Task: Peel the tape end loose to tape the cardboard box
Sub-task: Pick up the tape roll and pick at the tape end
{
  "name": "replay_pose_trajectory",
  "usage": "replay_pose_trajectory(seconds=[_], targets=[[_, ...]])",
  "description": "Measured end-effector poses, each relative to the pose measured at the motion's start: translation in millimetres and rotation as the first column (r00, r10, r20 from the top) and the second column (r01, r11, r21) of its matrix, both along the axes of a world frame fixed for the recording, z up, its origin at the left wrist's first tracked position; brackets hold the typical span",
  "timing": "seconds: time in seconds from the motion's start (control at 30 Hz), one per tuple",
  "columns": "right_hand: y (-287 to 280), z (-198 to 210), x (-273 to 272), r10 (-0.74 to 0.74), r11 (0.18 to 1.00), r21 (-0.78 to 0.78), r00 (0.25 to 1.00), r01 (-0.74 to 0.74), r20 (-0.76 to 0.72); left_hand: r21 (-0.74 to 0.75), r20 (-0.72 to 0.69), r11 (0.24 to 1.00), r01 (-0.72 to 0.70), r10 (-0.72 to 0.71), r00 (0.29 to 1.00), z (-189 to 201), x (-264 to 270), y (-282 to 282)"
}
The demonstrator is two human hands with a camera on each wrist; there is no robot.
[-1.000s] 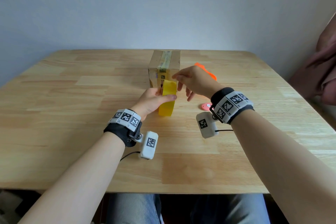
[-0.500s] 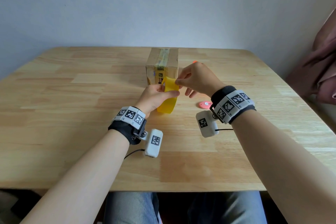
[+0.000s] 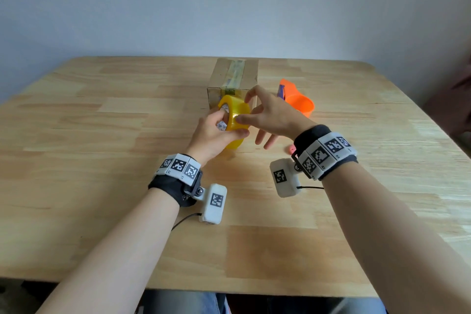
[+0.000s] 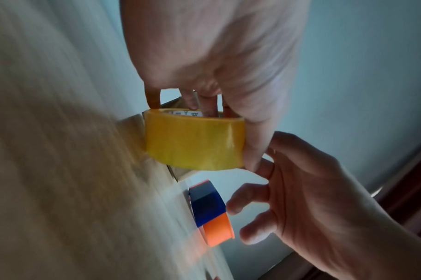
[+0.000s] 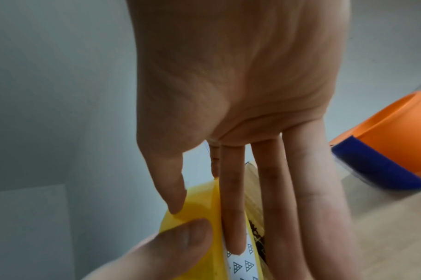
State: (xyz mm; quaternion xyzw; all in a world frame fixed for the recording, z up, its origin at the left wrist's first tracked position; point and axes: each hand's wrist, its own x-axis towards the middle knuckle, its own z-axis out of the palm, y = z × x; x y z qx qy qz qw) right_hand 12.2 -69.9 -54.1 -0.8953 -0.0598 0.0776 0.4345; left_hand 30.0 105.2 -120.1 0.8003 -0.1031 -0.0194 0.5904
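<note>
A yellow tape roll [image 3: 233, 144] [image 4: 192, 145] [image 5: 199, 200] is held just above the table in front of the cardboard box [image 3: 234, 71]. My left hand [image 3: 230, 123] grips it, with fingers inside the white core and the thumb across the outer face. My right hand [image 3: 242, 107] meets it from the right. Its thumb tip presses on the roll's outer face, its index finger arches over the top rim, and the other fingers are straight and spread. No loose tape end shows. The box top carries a strip of old tape.
An orange and blue tape dispenser [image 3: 298, 103] [image 4: 212, 212] [image 5: 396, 136] lies right of the box, close behind my right hand. A small pink object [image 3: 290, 149] sits on the wooden table [image 3: 102, 135] under my right wrist. A wall stands behind the table.
The roll stood on the table a second ago. My left hand has lifted and tilted it, with fingers in the core. My right thumb has moved onto its outer face.
</note>
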Motion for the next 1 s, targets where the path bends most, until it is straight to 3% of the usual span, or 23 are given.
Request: replay_pose_trajectory(seconds=[0.27, 0.47, 0.8, 1.0], targets=[[4.4, -8.4, 36.3, -0.034, 0.998, -0.042, 0.988, 0.041, 0.153, -0.091, -0.102, 0.995, -0.035, 0.025, 0.995, -5.5, 42.1, -3.2], [-12.2, -19.4, 53.3, -0.091, 0.996, 0.005, 0.985, 0.091, 0.149, -0.067, -0.095, 0.997, 0.032, -0.038, 0.995, -8.7, 68.2, -11.8], [-5.2, -33.5, 59.2, -0.228, 0.962, -0.043, 0.884, 0.268, 0.408, -0.363, -0.07, 0.931, -0.036, 0.011, 0.997, -31.2, 68.4, -28.3], [-1.5, -32.8, 58.1, -0.24, 0.957, -0.048, 0.87, 0.287, 0.43, -0.431, -0.031, 0.902, -0.014, 0.001, 1.0, -39.5, 69.8, -30.6]])
